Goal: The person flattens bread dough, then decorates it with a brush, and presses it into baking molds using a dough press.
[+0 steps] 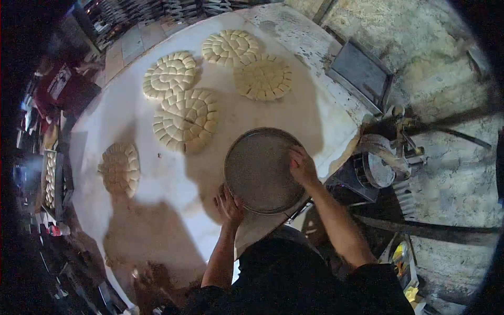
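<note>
A dark round baking pan (pixel 260 170) is at the near right part of the table, tilt not clear. My right hand (pixel 303 165) grips its right rim, with the fingers reaching over the edge. At the lower left rim, my left hand (pixel 229 206) holds the pan from the side, its fingers along the outside. Beyond the pan lie rounds of dough cut into small pieces: one dough round (pixel 186 122) nearest, another (pixel 169 76) behind it, a third (pixel 230 48) at the back, and a shaded one (pixel 262 77) at the right.
Another dough round (pixel 120 169) lies at the left of the pale table (pixel 157 184). A rectangular metal tray (pixel 361 73) rests at the back right edge. Metal equipment (pixel 379 165) stands beside the right edge. A blurred hand (pixel 152 283) shows at the lower left.
</note>
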{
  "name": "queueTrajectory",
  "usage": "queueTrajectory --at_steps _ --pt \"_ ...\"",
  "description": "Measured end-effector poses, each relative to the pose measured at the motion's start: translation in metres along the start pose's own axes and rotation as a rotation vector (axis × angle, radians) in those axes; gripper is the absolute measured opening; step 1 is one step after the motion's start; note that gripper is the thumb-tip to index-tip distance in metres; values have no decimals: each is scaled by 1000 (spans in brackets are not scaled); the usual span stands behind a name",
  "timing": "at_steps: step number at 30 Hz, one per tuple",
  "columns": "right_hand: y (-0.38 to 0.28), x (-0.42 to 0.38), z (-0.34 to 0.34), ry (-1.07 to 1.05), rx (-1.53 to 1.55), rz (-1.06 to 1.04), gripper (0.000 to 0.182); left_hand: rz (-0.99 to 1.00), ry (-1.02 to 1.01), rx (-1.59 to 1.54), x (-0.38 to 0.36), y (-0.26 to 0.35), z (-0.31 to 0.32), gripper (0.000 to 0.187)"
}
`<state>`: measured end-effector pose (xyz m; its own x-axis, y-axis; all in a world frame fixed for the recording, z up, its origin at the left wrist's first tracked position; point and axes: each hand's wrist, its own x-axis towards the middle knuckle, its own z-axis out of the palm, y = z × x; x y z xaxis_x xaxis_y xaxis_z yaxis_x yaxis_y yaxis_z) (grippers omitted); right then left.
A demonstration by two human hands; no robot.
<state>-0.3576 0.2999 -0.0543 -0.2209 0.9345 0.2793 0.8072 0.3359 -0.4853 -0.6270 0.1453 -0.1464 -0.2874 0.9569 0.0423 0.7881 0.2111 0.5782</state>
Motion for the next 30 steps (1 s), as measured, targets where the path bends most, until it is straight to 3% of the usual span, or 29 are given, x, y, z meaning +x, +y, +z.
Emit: queueTrajectory --at_steps 2,4,6,7,8,10,12,13,16,18,20,21,22,23,24,25,27,28,29,30 --pt "-4 -36 -9 -92 -90 9 18 37 -39 59 2 -1 -1 61" --pt "-34 -59 -25 -436 -106 41 12 42 -36 11 5 1 -3 61" --pt "-93 -70 -30 -713 158 17 13 18 2 -146 7 8 -7 61" --pt "-107 -74 -25 -677 383 -40 13 59 27 -119 10 12 -8 61" --pt "-101 -73 -8 -613 450 12 16 99 49 -88 7 16 -11 61" --pt "-34 -72 62 -256 414 -4 22 137 78 -15 6 17 -15 61" --pt "-3 -58 56 45 263 79 27 124 94 73 5 4 -1 60" --pt "-13 -52 9 57 225 222 29 110 142 96 0 -8 10 57" --pt "4 -91 -90 127 558 248 27 157 168 257 -24 -9 19 52" --pt "27 -158 -151 50 1117 574 22 131 178 332 -58 5 17 50" --pt "92 -255 -174 114 1032 651 20 93 177 335 -93 43 21 46" --pt "124 -313 -178 236 1154 803 22 54 176 313 -111 71 20 44" --pt "160 -373 -182 400 1273 949 25 278 323 248 -125 23 60 45" --pt "208 -442 -183 631 1220 1007 26 206 274 -21 -154 73 45 47" --pt "252 -516 -184 861 1158 1061 27 497 274 686 -159 8 82 55" --pt "278 -572 -195 1096 1089 1103 28 394 286 563 -164 17 102 58" --pt "272 -607 -284 1548 836 1034 30 -23 152 515 -174 51 150 65" --pt "301 -648 -301 1560 872 975 27 -141 37 550 -176 71 171 68" --pt "331 -691 -312 1537 950 1046 23 -141 -76 593 -179 91 193 72" --pt "321 -687 -353 1686 1096 953 22 61 -245 544 -183 125 200 71"
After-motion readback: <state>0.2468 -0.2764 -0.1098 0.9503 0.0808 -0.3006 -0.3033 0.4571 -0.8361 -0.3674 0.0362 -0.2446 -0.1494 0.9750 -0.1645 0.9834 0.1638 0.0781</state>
